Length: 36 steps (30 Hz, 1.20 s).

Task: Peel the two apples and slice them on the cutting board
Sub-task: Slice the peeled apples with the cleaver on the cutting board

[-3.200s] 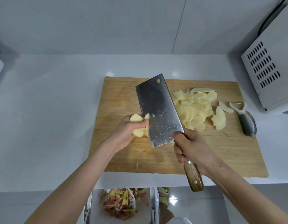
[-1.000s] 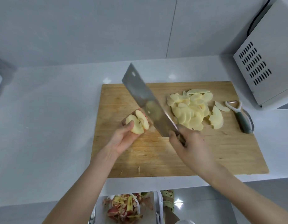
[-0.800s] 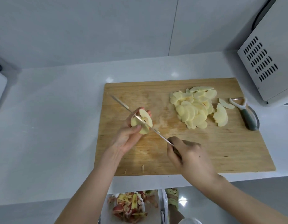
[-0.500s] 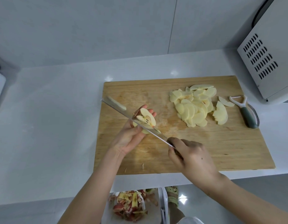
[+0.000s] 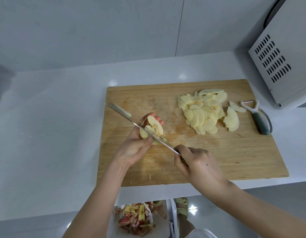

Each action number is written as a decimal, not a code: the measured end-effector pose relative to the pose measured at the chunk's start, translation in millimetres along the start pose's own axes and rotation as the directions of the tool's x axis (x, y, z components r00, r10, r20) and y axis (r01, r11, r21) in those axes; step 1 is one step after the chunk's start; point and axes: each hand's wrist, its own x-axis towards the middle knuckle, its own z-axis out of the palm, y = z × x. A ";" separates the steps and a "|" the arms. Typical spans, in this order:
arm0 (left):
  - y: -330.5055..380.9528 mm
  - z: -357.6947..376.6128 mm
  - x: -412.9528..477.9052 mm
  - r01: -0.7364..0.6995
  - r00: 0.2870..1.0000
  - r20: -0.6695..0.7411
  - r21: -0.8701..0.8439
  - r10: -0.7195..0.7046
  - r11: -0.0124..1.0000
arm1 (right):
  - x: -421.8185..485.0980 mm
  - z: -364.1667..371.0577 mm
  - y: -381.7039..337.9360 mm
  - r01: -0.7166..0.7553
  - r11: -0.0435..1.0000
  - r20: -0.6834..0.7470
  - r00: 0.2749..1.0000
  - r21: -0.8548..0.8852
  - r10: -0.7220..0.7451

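Over board [image 5: 234,152], left hand [image 5: 133,147] cups apple [image 5: 154,123].

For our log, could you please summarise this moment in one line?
left hand: holds apple piece | right hand: cleaver against it | slices piled on board

One view, head-worn, wide-angle | facing forward and steeply down over the surface [image 5: 45,134] | close in, cutting board [image 5: 234,160] right of centre | wall [image 5: 97,31] across top, floor strip at bottom edge
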 end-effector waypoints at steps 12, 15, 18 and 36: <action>-2.8 8.2 1.6 0.000 0.998 -0.060 0.029 0.001 1.000 | 9.1 5.5 -2.6 -0.054 0.998 0.026 0.998 -0.021 0.054; -5.2 8.7 2.1 -0.007 0.998 -0.056 -0.050 0.004 0.999 | 9.2 4.8 -2.0 -0.054 0.998 0.041 0.998 -0.015 0.054; -6.5 10.5 4.7 -0.013 0.997 -0.079 -0.068 0.008 0.998 | 9.6 4.3 -1.9 -0.049 0.999 0.026 0.998 -0.019 0.049; -8.0 13.4 1.9 0.115 0.916 -0.396 0.096 -0.068 0.989 | 11.4 7.2 -7.2 -0.229 0.962 0.140 0.968 0.149 0.208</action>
